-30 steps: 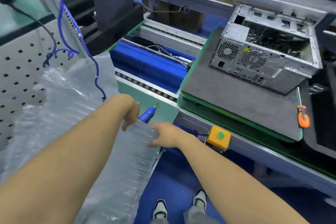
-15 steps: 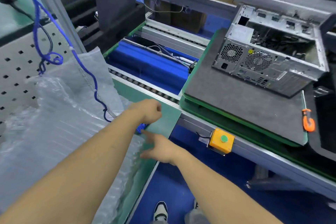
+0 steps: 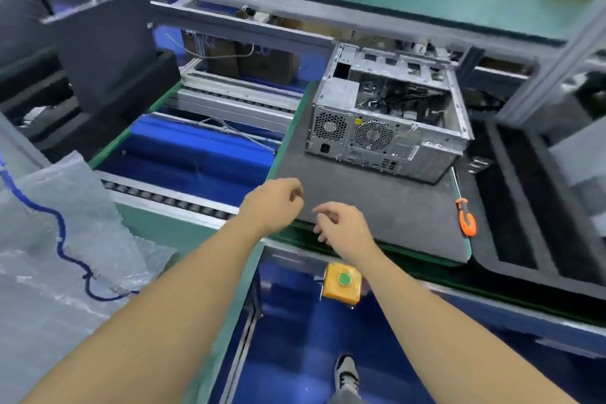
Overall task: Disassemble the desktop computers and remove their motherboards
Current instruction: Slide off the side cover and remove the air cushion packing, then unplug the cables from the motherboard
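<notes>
Hands, left and right, loosely curled, empty, near open computer case.

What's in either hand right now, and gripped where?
Nothing. Left hand and right hand hover loosely curled and empty over the gray mat's near edge.

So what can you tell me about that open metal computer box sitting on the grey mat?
The computer case is bare silver-grey metal, lying on its side with the open side up, so dark tangled cables show inside. Its rear panel faces the camera, with two round fan grilles, a power socket and a row of ports. It rests on the far right part of the grey mat. Neither hand touches it; an orange-handled screwdriver lies apart, nearer the camera.
</notes>
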Demonstrator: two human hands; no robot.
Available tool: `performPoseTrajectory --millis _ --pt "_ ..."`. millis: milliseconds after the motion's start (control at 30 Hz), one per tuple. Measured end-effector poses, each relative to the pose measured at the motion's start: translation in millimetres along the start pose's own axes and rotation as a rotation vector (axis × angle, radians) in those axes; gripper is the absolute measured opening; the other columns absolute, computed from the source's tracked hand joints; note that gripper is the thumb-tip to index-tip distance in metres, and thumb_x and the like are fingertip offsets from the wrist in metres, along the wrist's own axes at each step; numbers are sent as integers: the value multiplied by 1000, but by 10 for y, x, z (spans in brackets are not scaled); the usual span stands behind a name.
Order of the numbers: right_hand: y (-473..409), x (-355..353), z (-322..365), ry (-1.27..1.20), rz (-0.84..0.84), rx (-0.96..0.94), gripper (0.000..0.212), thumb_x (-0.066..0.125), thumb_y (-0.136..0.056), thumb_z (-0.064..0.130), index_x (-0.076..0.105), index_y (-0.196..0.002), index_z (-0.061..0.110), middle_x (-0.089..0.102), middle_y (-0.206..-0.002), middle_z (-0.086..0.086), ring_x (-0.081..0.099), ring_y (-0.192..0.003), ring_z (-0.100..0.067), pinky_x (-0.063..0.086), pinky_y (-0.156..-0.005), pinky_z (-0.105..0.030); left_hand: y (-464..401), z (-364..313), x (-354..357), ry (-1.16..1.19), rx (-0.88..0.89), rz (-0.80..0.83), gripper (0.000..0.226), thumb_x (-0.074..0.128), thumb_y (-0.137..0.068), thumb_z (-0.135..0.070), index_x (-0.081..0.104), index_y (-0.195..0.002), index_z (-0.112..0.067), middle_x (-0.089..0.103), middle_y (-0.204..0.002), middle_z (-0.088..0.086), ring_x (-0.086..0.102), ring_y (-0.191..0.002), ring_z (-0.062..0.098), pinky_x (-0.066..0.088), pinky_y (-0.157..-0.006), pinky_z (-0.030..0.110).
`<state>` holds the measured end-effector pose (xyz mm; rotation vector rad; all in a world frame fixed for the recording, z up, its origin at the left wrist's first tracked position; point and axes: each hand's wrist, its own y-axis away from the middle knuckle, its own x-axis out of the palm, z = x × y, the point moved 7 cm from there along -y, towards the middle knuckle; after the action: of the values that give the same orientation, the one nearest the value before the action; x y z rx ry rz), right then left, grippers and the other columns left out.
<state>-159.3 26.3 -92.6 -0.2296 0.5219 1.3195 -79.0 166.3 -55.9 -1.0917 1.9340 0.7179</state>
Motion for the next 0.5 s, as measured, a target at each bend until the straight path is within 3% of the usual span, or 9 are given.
performPoseTrajectory --millis 133,233,333,433,500 --pt "-282 -1244 -203 60 -431 -24 25 55 -93 15 65 -82 36 67 -67 9 61 -64 -8 48 -62 -22 -572 -794 19 53 180 -135 19 50 -92 -29 62 -106 -32 66 -96 -13 60 -95 19 52 -79 37" --pt "-503 -2140 -459 110 -692 15 17 54 -93 15 69 -92 23 64 -74 13 62 -76 -14 39 -62 -24 -1077 -1355 16 49 310 -237 22 52 -92 -23 64 -111 -24 67 -99 -7 58 -99 20 51 -83 39" --pt "-765 -2947 -740 133 -921 74 17 52 -92 15 67 -98 17 66 -87 0 58 -85 -23 36 -70 -29 -1605 -1804 22 -13 361 -315 26 54 -93 -21 64 -117 -17 66 -106 3 57 -102 28 49 -87 45" --pt "-1099 -3515 -1085 86 -972 230 16 50 -90 16 63 -99 18 67 -91 -5 54 -85 -26 37 -71 -31 -2132 -2140 122 -144 368 -328 25 53 -95 -24 64 -116 -15 65 -111 6 56 -103 30 47 -88 47" --pt "-1369 -3676 -1389 119 -800 391 11 52 -90 19 62 -94 20 66 -97 -6 52 -83 -26 38 -72 -31 -2446 -2269 219 -189 337 -299 25 51 -96 -26 63 -116 -17 64 -113 5 55 -103 30 48 -87 46"
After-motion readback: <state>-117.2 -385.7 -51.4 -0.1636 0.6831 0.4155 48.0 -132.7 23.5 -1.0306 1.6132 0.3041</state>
